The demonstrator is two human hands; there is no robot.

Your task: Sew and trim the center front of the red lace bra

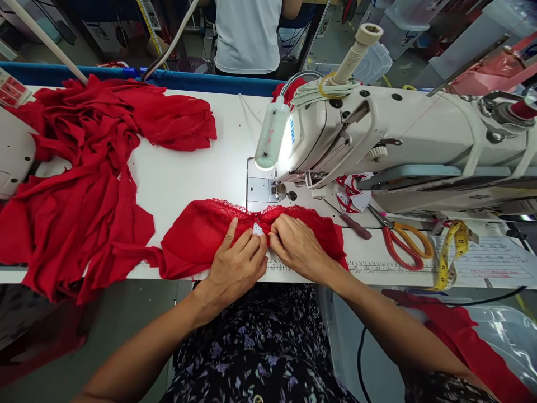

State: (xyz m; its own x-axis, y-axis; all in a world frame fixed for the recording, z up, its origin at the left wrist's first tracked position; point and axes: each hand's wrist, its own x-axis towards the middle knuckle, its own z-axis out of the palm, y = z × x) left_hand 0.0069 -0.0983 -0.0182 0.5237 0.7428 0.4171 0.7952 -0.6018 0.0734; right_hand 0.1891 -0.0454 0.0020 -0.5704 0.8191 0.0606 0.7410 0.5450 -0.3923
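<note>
Two hands (239, 258) (298, 246) on red fabric (195, 238), white patch (257, 228) between, partly hidden

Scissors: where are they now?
In the head view, the scissors lie on the table, right of the right hand, between the dark-handled tool and the yellow tape measure.

One camera, on my head, facing forward and down. Near range: my left hand (240, 258) and right hand (298, 246) fall mid-view, my patterned clothing (251, 347) at bottom edge, white table (184, 176) beyond, a person's back (247, 36) at top.
</note>
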